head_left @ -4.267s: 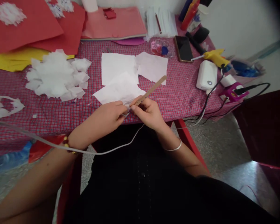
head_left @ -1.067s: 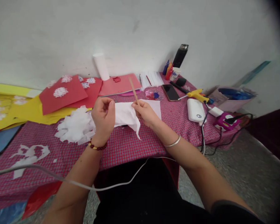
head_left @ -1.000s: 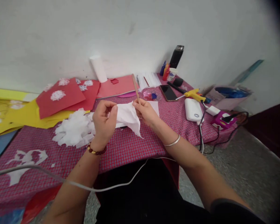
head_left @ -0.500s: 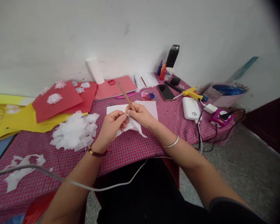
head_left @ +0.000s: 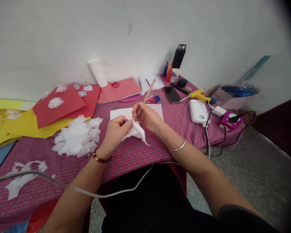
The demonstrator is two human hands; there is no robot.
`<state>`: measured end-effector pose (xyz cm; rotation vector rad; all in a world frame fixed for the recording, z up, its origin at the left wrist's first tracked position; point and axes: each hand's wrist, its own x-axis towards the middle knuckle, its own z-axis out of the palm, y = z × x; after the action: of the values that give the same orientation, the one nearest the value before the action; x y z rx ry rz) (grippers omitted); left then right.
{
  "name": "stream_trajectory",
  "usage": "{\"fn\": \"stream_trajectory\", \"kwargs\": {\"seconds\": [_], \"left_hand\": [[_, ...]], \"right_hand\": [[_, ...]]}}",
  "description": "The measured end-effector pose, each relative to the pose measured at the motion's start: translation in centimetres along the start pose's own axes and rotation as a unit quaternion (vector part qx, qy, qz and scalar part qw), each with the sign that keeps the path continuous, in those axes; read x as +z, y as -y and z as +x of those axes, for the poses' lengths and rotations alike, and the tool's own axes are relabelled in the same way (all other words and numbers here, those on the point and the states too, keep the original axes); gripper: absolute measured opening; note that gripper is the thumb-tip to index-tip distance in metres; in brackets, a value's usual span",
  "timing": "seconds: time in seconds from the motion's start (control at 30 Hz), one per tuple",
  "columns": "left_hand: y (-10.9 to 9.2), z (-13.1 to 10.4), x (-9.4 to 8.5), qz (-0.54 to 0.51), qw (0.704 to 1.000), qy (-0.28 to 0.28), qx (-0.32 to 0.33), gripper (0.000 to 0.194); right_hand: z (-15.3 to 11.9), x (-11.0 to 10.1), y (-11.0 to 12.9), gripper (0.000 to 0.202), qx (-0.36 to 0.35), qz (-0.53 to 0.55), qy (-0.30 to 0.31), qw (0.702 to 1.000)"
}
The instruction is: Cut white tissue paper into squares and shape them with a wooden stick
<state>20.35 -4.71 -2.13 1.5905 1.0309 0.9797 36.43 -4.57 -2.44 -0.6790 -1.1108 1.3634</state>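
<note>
My left hand (head_left: 117, 130) is closed, pinching a crumpled piece of thin white tissue paper (head_left: 137, 132) between thumb and fingers. A loose corner of it hangs down to the right. In my right hand (head_left: 147, 116), curled just right of the paper, is a thin wooden stick (head_left: 149, 90) that points up and away; its lower end is hidden by the fingers. A small bluish spot shows at the fingertips. Below both hands lies a white sheet (head_left: 157, 110) on the table. Behind them is a clear palette (head_left: 155, 99) with pink and blue paint.
Left lie a pile of white tissue pieces (head_left: 75, 137), paper scraps (head_left: 24, 179) and red cards (head_left: 60, 106) with white puffs. Right are a phone (head_left: 172, 94), a yellow glue gun (head_left: 197, 95), a white power bank (head_left: 197, 111) and paint bottles (head_left: 169, 74). A white cable (head_left: 106, 196) crosses my lap.
My right hand has turned and drawn slightly away from the paper, swinging the stick's upper end to the right. My left hand keeps its pinch on the tissue paper.
</note>
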Motion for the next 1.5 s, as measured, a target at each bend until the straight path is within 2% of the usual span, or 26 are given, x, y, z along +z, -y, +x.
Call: {"fn": "stream_trajectory", "kwargs": {"seconds": [0.13, 0.33, 0.5, 0.6, 0.7, 0.73, 0.77, 0.8, 0.83, 0.87, 0.9, 0.93, 0.97, 1.0, 1.07, 1.13, 1.23, 1.33, 1.5], "left_hand": [[0.2, 0.1, -0.1, 0.010, 1.000, -0.011, 0.014, 0.025], [-0.2, 0.3, 0.0, -0.146, 0.988, -0.001, -0.053, 0.024], [-0.3, 0.2, 0.4, -0.169, 0.984, -0.014, -0.054, 0.021], [0.0, 0.4, 0.4, -0.146, 0.987, -0.071, -0.011, 0.020], [-0.3, 0.5, -1.1, -0.040, 0.975, -0.188, 0.110, 0.020], [-0.5, 0.4, -2.0, 0.022, 0.956, -0.237, 0.172, 0.019], [-0.9, 0.3, -3.0, 0.100, 0.918, -0.293, 0.248, 0.016], [-1.3, 0.1, -4.1, 0.180, 0.864, -0.334, 0.331, 0.015], [-1.8, 0.0, -5.0, 0.235, 0.804, -0.364, 0.407, 0.015], [-2.1, -0.1, -5.7, 0.258, 0.764, -0.388, 0.445, 0.016], [-2.4, -0.1, -6.1, 0.276, 0.750, -0.375, 0.470, 0.018], [-2.6, -0.1, -6.2, 0.277, 0.750, -0.354, 0.485, 0.019], [-2.6, -0.1, -5.9, 0.275, 0.772, -0.317, 0.478, 0.019], [-2.5, 0.0, -5.3, 0.271, 0.808, -0.268, 0.451, 0.020], [-1.8, 0.2, -3.5, 0.264, 0.884, -0.167, 0.349, 0.021], [-0.9, 0.4, -1.8, 0.284, 0.912, -0.103, 0.279, 0.020], [0.5, 0.6, -0.1, 0.282, 0.929, -0.091, 0.221, 0.017], [1.3, 0.7, 0.3, 0.255, 0.945, -0.103, 0.180, 0.018], [1.2, 0.7, 0.4, 0.090, 0.989, -0.088, 0.083, 0.007]], "right_hand": [[-0.1, -0.2, 0.5, 0.038, -0.016, -0.040, -0.003, 0.999], [-0.3, -0.1, 0.2, 0.030, -0.047, -0.089, 0.025, 0.995], [-0.4, 0.1, 0.4, 0.027, -0.053, -0.122, 0.011, 0.991], [-0.6, 0.5, 0.7, 0.024, -0.064, -0.129, -0.022, 0.989], [-0.5, 0.9, 0.8, 0.024, -0.080, -0.095, -0.067, 0.990], [-0.5, 0.9, 0.8, 0.024, -0.081, -0.075, -0.077, 0.991], [-0.4, 1.0, 0.8, 0.024, -0.079, -0.054, -0.083, 0.992], [-0.4, 0.9, 0.8, 0.023, -0.075, -0.034, -0.087, 0.993], [-0.3, 0.9, 0.8, 0.023, -0.069, -0.017, -0.089, 0.993], [-0.3, 0.8, 0.8, 0.024, -0.060, -0.005, -0.089, 0.994], [-0.3, 0.7, 0.8, 0.024, -0.049, 0.003, -0.090, 0.995], [-0.3, 0.6, 0.9, 0.025, -0.038, 0.008, -0.090, 0.995], [-0.3, 0.6, 0.9, 0.025, -0.026, 0.009, -0.088, 0.996], [-0.3, 0.5, 0.8, 0.025, -0.015, 0.007, -0.082, 0.996], [-0.4, 0.5, 0.6, 0.024, 0.004, -0.002, -0.068, 0.998], [-0.4, 0.5, 0.2, 0.023, 0.028, -0.008, -0.059, 0.998], [-0.3, 0.5, -0.7, 0.025, 0.082, 0.012, -0.068, 0.994], [-0.1, 0.5, -1.4, 0.026, 0.130, 0.049, -0.089, 0.986], [0.0, 0.5, -1.3, 0.026, 0.114, 0.065, -0.112, 0.985]]}}
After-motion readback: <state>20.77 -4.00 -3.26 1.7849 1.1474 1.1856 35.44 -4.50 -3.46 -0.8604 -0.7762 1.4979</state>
